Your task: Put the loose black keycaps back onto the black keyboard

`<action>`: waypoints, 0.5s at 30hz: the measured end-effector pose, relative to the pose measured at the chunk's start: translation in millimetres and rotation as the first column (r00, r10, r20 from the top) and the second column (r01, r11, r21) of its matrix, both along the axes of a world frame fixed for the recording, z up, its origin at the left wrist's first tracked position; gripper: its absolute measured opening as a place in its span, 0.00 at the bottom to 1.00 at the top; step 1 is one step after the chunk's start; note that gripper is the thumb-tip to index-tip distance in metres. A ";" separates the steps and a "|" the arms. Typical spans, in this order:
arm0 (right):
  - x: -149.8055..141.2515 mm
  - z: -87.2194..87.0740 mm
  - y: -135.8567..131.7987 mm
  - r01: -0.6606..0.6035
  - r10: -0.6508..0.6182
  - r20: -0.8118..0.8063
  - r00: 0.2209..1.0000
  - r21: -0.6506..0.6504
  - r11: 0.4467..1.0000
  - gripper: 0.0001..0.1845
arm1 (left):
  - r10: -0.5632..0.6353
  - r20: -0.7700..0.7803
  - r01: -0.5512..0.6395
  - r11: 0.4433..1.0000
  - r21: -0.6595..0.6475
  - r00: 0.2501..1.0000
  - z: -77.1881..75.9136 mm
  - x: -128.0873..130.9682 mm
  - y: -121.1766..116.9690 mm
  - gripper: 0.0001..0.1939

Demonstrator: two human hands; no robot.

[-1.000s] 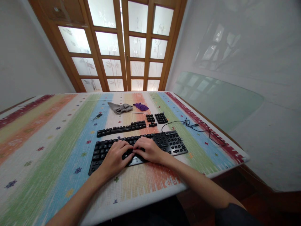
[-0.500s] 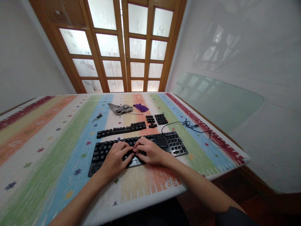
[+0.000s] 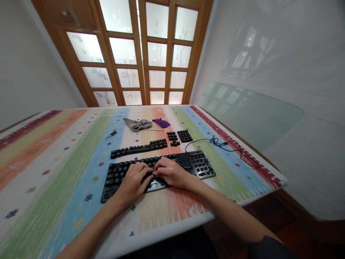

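"Tables, since they're biggest: how many?"

"One table, striped cloth over it, bearing one black keyboard. One cable lies in a loose tangle beyond the keyboard's far right corner."

"Loose keycaps?"

"Four groups. Largest is one long row, just beyond the keyboard."

"Hands?"

"Two, together. Left hand and right hand are over the keyboard's middle, fingers bent, fingertips meeting or nearly so. I can't tell whether anything is pinched there."

"Cloths?"

"Two, well beyond the keyboard's middle: one grey cloth, one purple cloth."

"Other keycap groups?"

"One block and two small clusters, beyond the keyboard's right half."

"Last?"

"One dark-handled tool, beyond the keyboard's left end."
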State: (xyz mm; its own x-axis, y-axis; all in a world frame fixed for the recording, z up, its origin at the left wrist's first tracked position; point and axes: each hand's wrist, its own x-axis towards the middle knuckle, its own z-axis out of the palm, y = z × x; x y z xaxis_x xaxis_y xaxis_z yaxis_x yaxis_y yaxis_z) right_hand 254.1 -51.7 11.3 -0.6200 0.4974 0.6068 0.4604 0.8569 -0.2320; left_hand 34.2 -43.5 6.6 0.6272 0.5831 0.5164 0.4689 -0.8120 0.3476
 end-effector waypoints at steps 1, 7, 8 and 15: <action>0.2 0.0 0.3 0.001 -0.001 0.010 1.000 0.009 1.000 0.11 | 0.001 -0.003 -0.001 1.000 -0.001 1.000 -0.2 0.0 0.0 0.09; 0.4 -1.1 1.4 0.018 -0.020 0.034 0.999 0.043 0.999 0.12 | 0.008 -0.002 -0.008 1.000 0.002 1.000 -0.5 0.3 -0.3 0.08; 0.6 -1.7 1.6 0.024 -0.026 0.036 0.999 0.046 0.999 0.11 | 0.009 -0.002 -0.009 1.000 0.003 1.000 -0.2 0.3 -0.6 0.08; 2.4 -5.1 3.3 0.024 -0.040 0.167 0.985 0.097 0.995 0.10 | 0.020 -0.038 -0.020 1.000 0.021 0.999 1.0 0.8 -1.7 0.08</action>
